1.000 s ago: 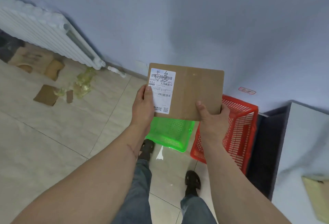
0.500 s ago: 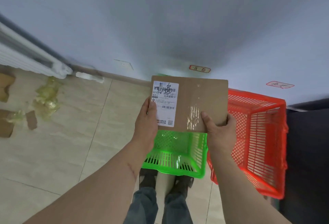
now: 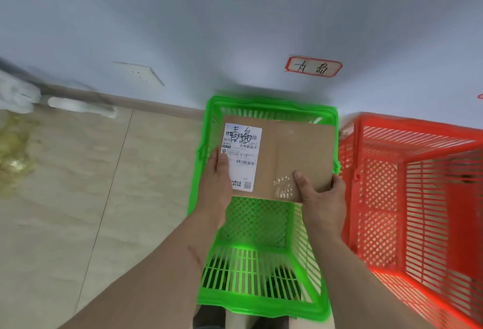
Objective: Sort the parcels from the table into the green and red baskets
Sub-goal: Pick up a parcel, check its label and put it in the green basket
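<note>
Brown card shows between the two hands: the left hand (image 3: 218, 185) grips the parcel's (image 3: 295, 156) left edge, thumb pressed flat on the white label (image 3: 241, 156), the other fingers hidden beneath; the right hand (image 3: 322, 198) pinches the near right corner, thumb (image 3: 300, 181) on top just beside a patch of shiny tape (image 3: 282, 186), the rest of its fingers curled under the card and out of sight; the parcel is flat, held roughly level, label up, over the far half of the green basket (image 3: 261, 276), above its rim; whether it touches the basket cannot be told; the label carries barcodes, printed text and large handwritten characters; the green basket stands on the tiled floor (image 3: 104, 198) against the wall (image 3: 235, 28), its mesh bottom showing near the hands; just right of it, close alongside, stands the red basket (image 3: 405, 211); on the wall above the green basket is a red-bordered tag (image 3: 313, 67) with handwriting; far left, along the skirting, lies a white pipe (image 3: 81, 106), blurred; yellowish crumpled scraps (image 3: 14, 156) lie on the floor at the left edge.
</note>
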